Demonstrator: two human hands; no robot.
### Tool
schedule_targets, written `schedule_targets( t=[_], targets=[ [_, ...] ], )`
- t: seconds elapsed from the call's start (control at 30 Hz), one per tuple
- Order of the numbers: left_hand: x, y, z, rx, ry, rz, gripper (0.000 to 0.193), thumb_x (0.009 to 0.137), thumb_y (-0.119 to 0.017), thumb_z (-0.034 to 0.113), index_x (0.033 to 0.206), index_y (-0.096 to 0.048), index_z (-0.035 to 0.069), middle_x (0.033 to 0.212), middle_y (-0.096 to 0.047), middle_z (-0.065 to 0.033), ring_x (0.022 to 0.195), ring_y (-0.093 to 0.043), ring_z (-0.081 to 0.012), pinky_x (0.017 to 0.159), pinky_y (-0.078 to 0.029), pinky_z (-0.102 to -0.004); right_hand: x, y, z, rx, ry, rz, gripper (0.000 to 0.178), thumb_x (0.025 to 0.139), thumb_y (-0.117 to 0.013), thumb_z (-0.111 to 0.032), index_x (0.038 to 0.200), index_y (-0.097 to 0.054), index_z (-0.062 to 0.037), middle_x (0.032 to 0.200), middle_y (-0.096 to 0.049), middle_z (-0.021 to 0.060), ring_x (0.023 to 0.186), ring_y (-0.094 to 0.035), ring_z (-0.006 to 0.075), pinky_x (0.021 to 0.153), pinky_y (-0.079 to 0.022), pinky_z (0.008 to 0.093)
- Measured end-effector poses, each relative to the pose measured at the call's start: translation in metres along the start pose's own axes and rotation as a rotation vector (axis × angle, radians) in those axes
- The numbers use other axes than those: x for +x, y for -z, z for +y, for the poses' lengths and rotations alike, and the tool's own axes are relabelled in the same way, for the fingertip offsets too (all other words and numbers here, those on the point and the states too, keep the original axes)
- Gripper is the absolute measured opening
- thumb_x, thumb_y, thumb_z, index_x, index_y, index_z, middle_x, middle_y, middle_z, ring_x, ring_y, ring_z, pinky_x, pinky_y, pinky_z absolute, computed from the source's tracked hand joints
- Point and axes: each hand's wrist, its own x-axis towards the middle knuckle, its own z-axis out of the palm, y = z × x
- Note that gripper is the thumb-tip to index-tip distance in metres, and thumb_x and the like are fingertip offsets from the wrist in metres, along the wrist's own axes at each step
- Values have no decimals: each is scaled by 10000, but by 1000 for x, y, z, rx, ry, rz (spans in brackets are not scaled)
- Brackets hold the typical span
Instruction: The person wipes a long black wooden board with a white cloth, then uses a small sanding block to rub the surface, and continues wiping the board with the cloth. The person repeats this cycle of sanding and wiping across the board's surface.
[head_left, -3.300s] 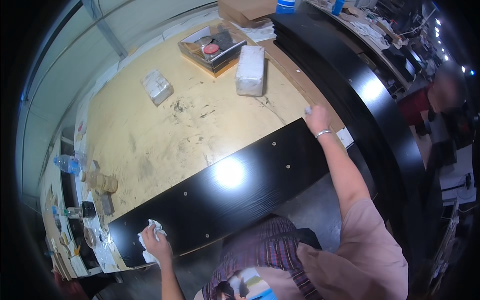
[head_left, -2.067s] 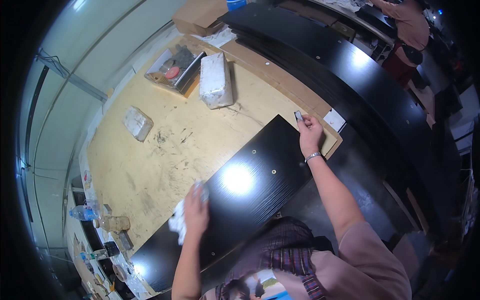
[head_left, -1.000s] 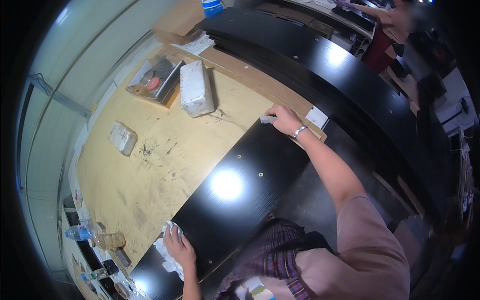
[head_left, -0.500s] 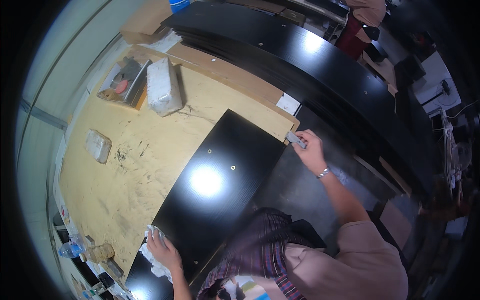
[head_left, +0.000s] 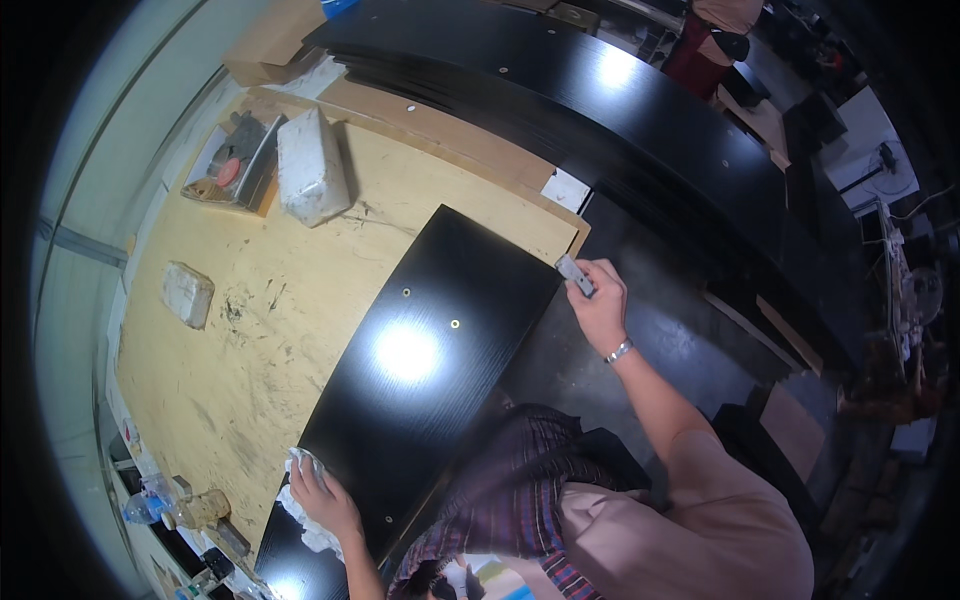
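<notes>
A glossy black wooden board (head_left: 430,400) lies slantwise across the bench, with brass-coloured inserts set in its face. My left hand (head_left: 328,503) is closed on a crumpled white cloth (head_left: 300,470), pressed to the board's left edge near its close end. At the far right corner of the board, my right hand (head_left: 602,305) grips a small grey block (head_left: 574,275) between thumb and fingers. The block's tip is at the corner; whether it touches the edge I cannot tell. The block's exact kind does not show.
The yellowish bench top (head_left: 240,360) carries a white wrapped block (head_left: 312,165), a smaller one (head_left: 188,294) and an open box (head_left: 235,165). Bottles (head_left: 200,510) stand at the near left. Stacked black boards (head_left: 560,90) run along the far side. Another person (head_left: 715,50) stands beyond.
The whole view has shifted a little. My right hand has drawn the grey block slightly nearer along the board's corner. My left hand stays on the cloth in nearly the same place.
</notes>
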Motion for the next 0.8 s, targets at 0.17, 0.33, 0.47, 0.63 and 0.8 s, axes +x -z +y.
schedule_targets(
  t=[0.17,0.33,0.47,0.63,0.8],
  targets=[
    [-1,-1,-3,9,-10,-1,397,930,-564,74,1320,-582,4,1444,-525,-203,1295,-471,-420,1100,-369,-498,-41,-6,-28,-3,149,-170,277,741,-733,-11,1017,-713,-6,925,-657,145,863,-656,332,783,-537,389],
    [-3,1,-3,14,-5,-7,399,932,-561,76,1324,-584,8,1446,-523,-205,1294,-473,-421,1099,-371,-499,-20,-2,-7,-42,65,-61,244,747,-736,-23,990,-725,1,907,-654,137,831,-653,331,750,-534,379],
    [-1,-2,-7,18,-20,3,398,934,-564,78,1326,-586,10,1448,-522,-208,1291,-476,-422,1098,-373,-497,21,8,20,-135,29,32,248,740,-732,-26,985,-736,9,883,-651,121,757,-645,275,701,-521,357],
    [-2,-2,-9,10,-28,5,399,938,-564,80,1331,-583,11,1450,-519,-210,1296,-471,-423,1100,-372,-499,17,4,24,-88,-60,-85,215,745,-735,-70,950,-744,-4,873,-659,114,764,-648,287,701,-522,355],
    [-2,-1,-7,1,-28,-5,399,941,-563,83,1334,-581,15,1450,-517,-213,1304,-463,-426,1100,-369,-505,23,9,30,-22,-114,-46,227,747,-742,-9,973,-745,16,839,-631,63,683,-592,136,633,-477,275]
  ],
)
